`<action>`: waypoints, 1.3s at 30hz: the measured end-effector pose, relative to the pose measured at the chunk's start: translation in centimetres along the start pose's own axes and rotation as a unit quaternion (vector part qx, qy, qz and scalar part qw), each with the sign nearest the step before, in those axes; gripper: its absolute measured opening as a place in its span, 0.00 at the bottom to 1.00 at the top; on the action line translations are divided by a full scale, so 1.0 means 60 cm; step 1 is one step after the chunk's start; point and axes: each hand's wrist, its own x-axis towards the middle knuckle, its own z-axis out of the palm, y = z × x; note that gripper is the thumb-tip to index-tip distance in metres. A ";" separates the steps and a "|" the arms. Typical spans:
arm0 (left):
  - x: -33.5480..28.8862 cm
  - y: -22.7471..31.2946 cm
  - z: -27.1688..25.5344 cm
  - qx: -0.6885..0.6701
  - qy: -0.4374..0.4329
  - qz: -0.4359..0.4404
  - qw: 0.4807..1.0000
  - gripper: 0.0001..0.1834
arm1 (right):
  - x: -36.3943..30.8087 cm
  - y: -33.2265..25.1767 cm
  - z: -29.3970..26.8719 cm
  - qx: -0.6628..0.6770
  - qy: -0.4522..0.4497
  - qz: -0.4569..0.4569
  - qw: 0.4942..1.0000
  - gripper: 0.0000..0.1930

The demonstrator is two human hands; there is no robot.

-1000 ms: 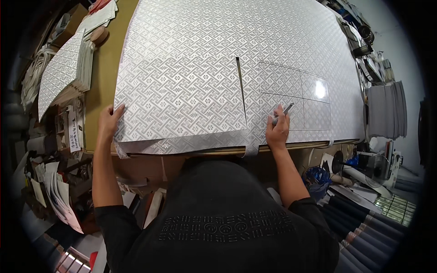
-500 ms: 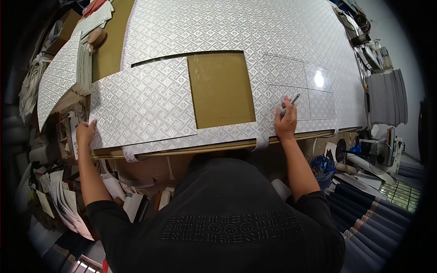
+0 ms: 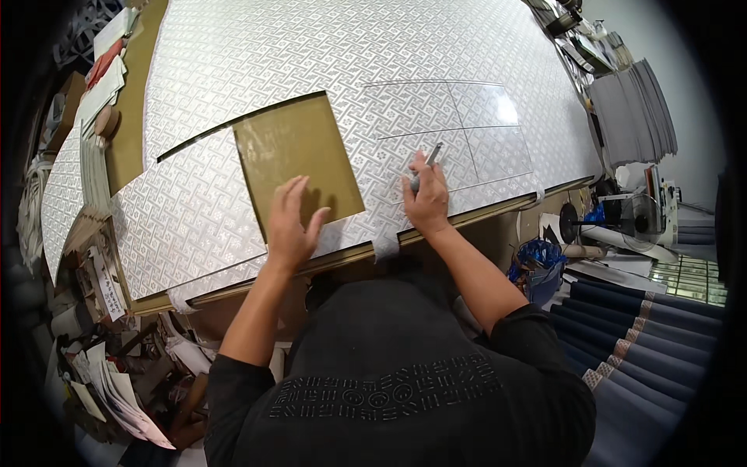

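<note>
A silver-white patterned sheet (image 3: 257,54) covers most of the table. In it a rectangular cut-out bares the olive-brown tabletop (image 3: 299,148). Over the near part of this cut-out is my left hand (image 3: 294,226), fingers apart and holding nothing. Left of the cut-out lies a separate cut panel (image 3: 183,206) of the same pattern. My right hand (image 3: 426,198) is closed round a slim grey utility knife (image 3: 434,156), its tip pointing up and away. Just beyond and right of that hand, a clear glossy plate (image 3: 494,144) with dark straight lines lies on the sheet.
Patterned pieces and a stack of pale strips (image 3: 95,175) sit at the left edge, near a round wooden block (image 3: 107,121). Grey folded fabric (image 3: 634,113) hangs at the right. Below it are a fan (image 3: 644,214), a blue bag (image 3: 537,261) and dark pleated cloth (image 3: 615,327).
My left hand has let go of the cut panel's left edge and moved right to the cut-out. The view has shifted and turned; my right hand still holds the knife.
</note>
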 end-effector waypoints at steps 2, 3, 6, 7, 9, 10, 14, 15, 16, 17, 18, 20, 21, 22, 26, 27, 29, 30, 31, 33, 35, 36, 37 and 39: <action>0.016 0.042 0.065 -0.032 -0.019 -0.003 0.999 0.39 | 0.000 0.014 -0.015 0.070 -0.039 -0.001 0.997 0.15; 0.026 0.061 0.089 -0.004 -0.022 0.021 1.000 0.40 | 0.002 0.033 -0.032 0.076 -0.038 -0.002 0.996 0.15; 0.047 0.109 0.160 0.067 -0.026 0.054 0.996 0.43 | 0.008 0.106 -0.078 0.206 -0.043 -0.020 0.977 0.14; 0.052 0.114 0.171 0.097 -0.027 0.046 0.994 0.44 | 0.009 0.149 -0.095 0.179 -0.032 -0.032 0.983 0.14; 0.056 0.115 0.179 0.157 -0.036 0.030 0.986 0.47 | 0.006 0.254 -0.146 0.125 -0.020 -0.027 0.992 0.15; 0.059 0.116 0.176 0.169 -0.039 0.024 0.985 0.47 | 0.009 0.303 -0.170 0.097 -0.017 -0.012 0.995 0.16; 0.056 0.125 0.174 0.218 -0.090 0.005 0.972 0.48 | -0.012 0.471 -0.244 0.059 -0.017 0.080 0.995 0.24; 0.058 0.124 0.174 0.215 -0.092 0.006 0.972 0.48 | -0.015 0.492 -0.254 0.025 -0.019 0.099 0.995 0.26; 0.063 0.125 0.173 0.212 -0.095 0.009 0.973 0.48 | -0.014 0.496 -0.260 0.031 -0.022 0.098 0.994 0.26; 0.064 0.126 0.171 0.208 -0.097 0.012 0.973 0.47 | -0.011 0.498 -0.265 0.041 -0.040 0.072 0.996 0.28; 0.062 0.128 0.168 0.211 -0.096 0.008 0.973 0.47 | -0.008 0.499 -0.268 0.049 -0.056 0.046 0.996 0.29; 0.063 0.133 0.171 0.187 -0.088 -0.002 0.979 0.46 | -0.002 0.505 -0.272 0.054 -0.074 0.018 0.996 0.31; 0.063 0.134 0.172 0.173 -0.083 -0.006 0.981 0.45 | 0.001 0.506 -0.270 0.065 -0.088 0.009 0.994 0.31; 0.062 0.133 0.171 0.171 -0.082 -0.007 0.982 0.45 | 0.004 0.505 -0.268 0.075 -0.102 -0.001 0.992 0.31; 0.061 0.121 0.169 0.166 -0.077 0.007 0.983 0.45 | 0.004 0.507 -0.262 0.072 -0.113 -0.030 0.990 0.32; 0.057 0.116 0.168 0.171 -0.077 0.024 0.982 0.45 | 0.003 0.507 -0.262 0.068 -0.112 -0.039 0.991 0.32; 0.052 0.108 0.166 0.179 -0.077 0.058 0.979 0.45 | 0.003 0.506 -0.262 0.063 -0.109 -0.038 0.991 0.32; 0.050 0.104 0.165 0.173 -0.075 0.060 0.980 0.45 | 0.003 0.504 -0.262 0.065 -0.106 -0.036 0.992 0.32; 0.048 0.101 0.167 0.170 -0.071 0.060 0.981 0.45 | 0.002 0.502 -0.262 0.068 -0.103 -0.033 0.992 0.32; 0.042 0.095 0.172 0.164 -0.062 0.061 0.983 0.44 | 0.001 0.500 -0.263 0.053 -0.103 -0.037 0.993 0.32; 0.049 0.105 0.175 0.155 -0.060 0.050 0.985 0.43 | 0.000 0.500 -0.263 0.038 -0.100 -0.043 0.993 0.32; 0.051 0.114 0.174 0.155 -0.061 0.038 0.985 0.43 | 0.001 0.498 -0.262 0.032 -0.102 -0.043 0.993 0.32; 0.051 0.116 0.172 0.156 -0.061 0.025 0.986 0.42 | 0.002 0.498 -0.261 0.032 -0.102 -0.040 0.993 0.32; 0.052 0.111 0.170 0.153 -0.060 0.025 0.986 0.42 | 0.005 0.497 -0.260 0.034 -0.100 -0.037 0.994 0.33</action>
